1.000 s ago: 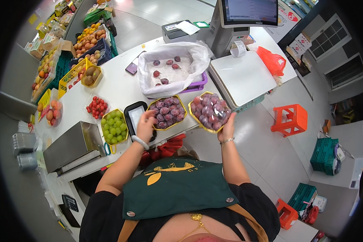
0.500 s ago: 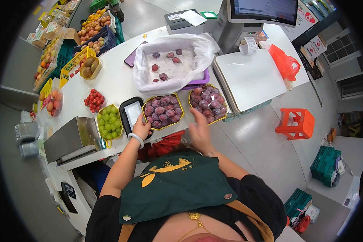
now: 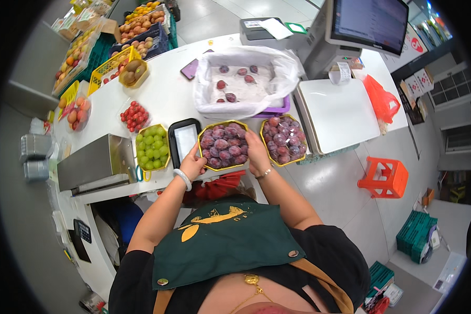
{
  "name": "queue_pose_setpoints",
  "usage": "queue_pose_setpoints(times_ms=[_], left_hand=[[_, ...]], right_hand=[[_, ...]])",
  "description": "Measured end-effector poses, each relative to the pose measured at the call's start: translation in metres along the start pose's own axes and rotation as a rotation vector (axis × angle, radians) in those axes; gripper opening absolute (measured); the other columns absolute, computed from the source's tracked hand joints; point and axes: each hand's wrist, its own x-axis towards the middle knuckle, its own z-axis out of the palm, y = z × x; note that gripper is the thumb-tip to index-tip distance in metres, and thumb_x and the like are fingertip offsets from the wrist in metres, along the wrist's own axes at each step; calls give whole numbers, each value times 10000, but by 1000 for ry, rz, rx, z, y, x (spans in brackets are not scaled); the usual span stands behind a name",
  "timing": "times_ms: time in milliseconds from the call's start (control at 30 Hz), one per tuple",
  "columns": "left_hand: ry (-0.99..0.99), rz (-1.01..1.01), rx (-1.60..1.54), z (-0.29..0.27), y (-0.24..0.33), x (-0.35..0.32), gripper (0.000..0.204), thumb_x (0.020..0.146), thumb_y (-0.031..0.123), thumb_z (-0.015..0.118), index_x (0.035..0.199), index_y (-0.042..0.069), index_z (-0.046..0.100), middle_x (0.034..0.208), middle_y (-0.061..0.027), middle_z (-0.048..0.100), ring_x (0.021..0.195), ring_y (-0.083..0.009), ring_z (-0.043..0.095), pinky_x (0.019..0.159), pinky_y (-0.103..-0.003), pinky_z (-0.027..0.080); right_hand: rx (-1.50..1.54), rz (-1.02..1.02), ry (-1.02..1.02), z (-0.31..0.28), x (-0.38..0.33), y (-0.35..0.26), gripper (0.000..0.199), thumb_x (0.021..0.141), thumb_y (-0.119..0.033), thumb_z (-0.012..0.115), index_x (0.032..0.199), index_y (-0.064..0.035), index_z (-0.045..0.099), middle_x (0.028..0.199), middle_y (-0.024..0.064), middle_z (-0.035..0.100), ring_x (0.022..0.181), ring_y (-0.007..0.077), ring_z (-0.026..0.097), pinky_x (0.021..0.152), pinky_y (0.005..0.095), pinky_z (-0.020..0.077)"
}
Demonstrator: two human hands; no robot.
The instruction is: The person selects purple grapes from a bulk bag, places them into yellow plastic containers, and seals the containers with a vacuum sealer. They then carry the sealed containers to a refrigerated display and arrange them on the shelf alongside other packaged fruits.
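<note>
A yellow-edged tray of purple plums (image 3: 223, 145) is at the counter's front edge, between my two hands. My left hand (image 3: 193, 166) grips its lower left side, thumb at the rim. On the opposite side, my right hand (image 3: 257, 153) has its fingers closed along the edge. Just right of it sits a second tray of plums (image 3: 283, 139), shiny with clear film. Behind both stands a purple crate (image 3: 277, 107) lined with a white plastic sheet (image 3: 206, 109), a few loose plums (image 3: 221, 84) inside. A black-framed object with a pale panel (image 3: 186, 139) lies beside my left hand.
Left along the counter are green grapes (image 3: 153, 148), cherry tomatoes (image 3: 134, 116), kiwis (image 3: 134, 72) and a metal box (image 3: 97, 162). A flat white scale (image 3: 340, 115), a monitor (image 3: 370, 23) and a red bag (image 3: 381, 99) stand right. An orange stool (image 3: 384, 178) is on the floor.
My right hand has moved from the gap between the trays onto the right side of the left plum tray. My left hand keeps its hold. The whole view has shifted slightly.
</note>
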Motion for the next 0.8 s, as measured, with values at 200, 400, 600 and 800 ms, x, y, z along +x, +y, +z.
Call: queue_pose_setpoints(times_ms=[200, 400, 600, 800], left_hand=[[-94, 83, -101, -32, 28, -57, 745, 842, 39, 563, 1506, 179, 254, 651, 15, 512, 499, -72, 477, 468, -222, 428], [-63, 265, -103, -150, 52, -129, 695, 849, 47, 566, 1485, 126, 298, 659, 32, 511, 508, -52, 452, 461, -202, 392], [101, 453, -12, -325, 48, -183, 662, 821, 42, 555, 1453, 92, 366, 641, 65, 493, 503, -17, 414, 450, -183, 354], [212, 371, -27, -463, 21, -204, 631, 834, 51, 515, 1447, 135, 388, 635, 79, 479, 489, -3, 369, 434, -176, 304]], right_hand=[[90, 41, -55, 51, -70, -49, 450, 1003, -159, 398, 1429, -25, 349, 1331, 101, 515, 1188, 187, 517, 1015, 323, 409], [107, 2, -324, 165, -111, -41, 444, 997, -143, 397, 1424, -29, 355, 1359, 94, 493, 1233, 188, 477, 1052, 338, 369], [116, 65, -529, 327, -114, 25, 402, 1002, -202, 383, 1366, -37, 430, 1328, 89, 526, 1206, 202, 516, 1036, 360, 395], [102, 185, -522, 464, -96, 110, 333, 995, -228, 421, 1240, -35, 537, 1210, 71, 599, 1103, 199, 568, 995, 351, 422]])
